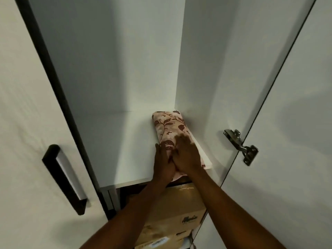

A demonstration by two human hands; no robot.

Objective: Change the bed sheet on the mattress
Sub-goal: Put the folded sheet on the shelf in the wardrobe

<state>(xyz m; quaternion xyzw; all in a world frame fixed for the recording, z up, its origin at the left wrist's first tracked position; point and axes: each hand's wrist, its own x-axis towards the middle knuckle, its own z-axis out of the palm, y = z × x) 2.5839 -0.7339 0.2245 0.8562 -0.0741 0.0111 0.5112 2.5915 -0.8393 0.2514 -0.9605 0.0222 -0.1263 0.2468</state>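
A folded floral sheet (168,130) lies on the wardrobe shelf (133,151) at frame centre — left hand (164,163) cups its near edge, right hand (186,155) lies flat on top, fingers together. Likely fetching fresh linen; next, slide it out level

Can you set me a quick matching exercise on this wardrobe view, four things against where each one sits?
Things:
1. folded floral sheet
2. cardboard box
3. metal hinge
4. black door handle

Places:
A. on the closed door at the left
B. under the white shelf
C. at the inner edge of the open right door
D. on the white shelf, against the right wall

Pairs: 1-D, 2-B, 3-C, 4-A

Both the left hand and the right hand rest on the near end of the sheet.
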